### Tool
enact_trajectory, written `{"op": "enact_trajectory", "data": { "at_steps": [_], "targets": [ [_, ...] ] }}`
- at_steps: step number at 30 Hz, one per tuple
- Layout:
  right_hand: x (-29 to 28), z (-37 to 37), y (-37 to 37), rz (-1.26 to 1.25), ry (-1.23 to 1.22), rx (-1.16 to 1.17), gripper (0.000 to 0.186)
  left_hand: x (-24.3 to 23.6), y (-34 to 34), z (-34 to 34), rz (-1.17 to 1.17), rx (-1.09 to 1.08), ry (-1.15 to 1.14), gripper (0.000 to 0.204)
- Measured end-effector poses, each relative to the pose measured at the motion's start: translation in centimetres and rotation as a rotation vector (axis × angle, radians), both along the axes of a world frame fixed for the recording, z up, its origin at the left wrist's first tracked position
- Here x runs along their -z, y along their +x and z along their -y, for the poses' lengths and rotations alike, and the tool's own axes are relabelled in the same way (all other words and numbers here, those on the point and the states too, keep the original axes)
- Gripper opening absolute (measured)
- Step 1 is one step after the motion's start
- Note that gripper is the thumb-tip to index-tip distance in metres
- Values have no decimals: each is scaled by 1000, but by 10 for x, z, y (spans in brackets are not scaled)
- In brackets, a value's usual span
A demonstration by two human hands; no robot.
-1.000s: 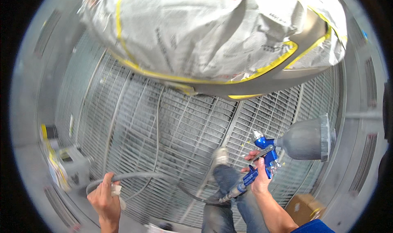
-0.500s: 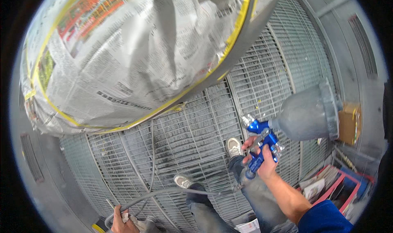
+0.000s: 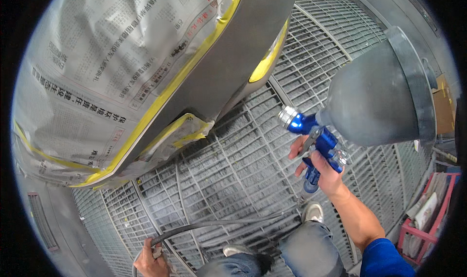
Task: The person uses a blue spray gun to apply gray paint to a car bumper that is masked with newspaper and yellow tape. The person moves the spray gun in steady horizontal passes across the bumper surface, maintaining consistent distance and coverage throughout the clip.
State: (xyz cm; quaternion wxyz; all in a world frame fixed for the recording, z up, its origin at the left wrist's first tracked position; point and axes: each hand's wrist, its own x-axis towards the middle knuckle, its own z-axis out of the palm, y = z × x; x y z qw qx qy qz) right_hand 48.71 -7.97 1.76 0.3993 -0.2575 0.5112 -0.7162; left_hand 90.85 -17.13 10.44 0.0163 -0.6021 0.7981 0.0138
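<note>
My right hand point(image 3: 327, 172) is closed around the grip of a blue spray gun point(image 3: 325, 140), with fingers near its trigger. A large grey paint cup point(image 3: 377, 92) sits tilted on the gun. The silver nozzle point(image 3: 290, 117) points left, toward a grey vehicle panel point(image 3: 219, 53), and is apart from it. Newspaper point(image 3: 112, 58) covers the vehicle above, edged with yellow masking tape point(image 3: 165, 98). From the gun's base a dark air hose point(image 3: 214, 223) runs left to my left hand point(image 3: 152, 260), which is closed on it; a pale crumpled scrap also shows there.
Metal floor grating point(image 3: 243, 165) spreads beneath my feet. On the right stand a pink-red rack point(image 3: 423, 238) with papers in it and a cardboard box point(image 3: 443, 107). A loose flap of taped paper point(image 3: 180, 136) hangs from the panel's lower edge.
My view has come closer to the vehicle, and more of its grey panel shows. The spray gun sits higher and slightly further right in view. Both hands keep their hold.
</note>
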Motion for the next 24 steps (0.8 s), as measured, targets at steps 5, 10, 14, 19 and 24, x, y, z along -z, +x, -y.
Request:
{"op": "enact_trajectory", "data": {
  "at_steps": [5, 10, 14, 19, 24],
  "targets": [
    [36, 9, 7, -24, -106, -12, 22, 39, 18, -5, 27, 60, -169, 34],
    [50, 5, 12, 110, -98, -273, 36, 38, 18, -21, 32, 86, -202, 40],
    [54, 4, 0, 64, -132, -39, 28, 35, 19, -35, 42, 40, -208, 39],
    [49, 4, -2, -29, -147, 159, 27, 31, 19, -47, 63, -28, -220, 38],
    [47, -11, 13, 70, -165, -177, 24, 29, 19, -53, 85, -7, -195, 37]
  ]
}}
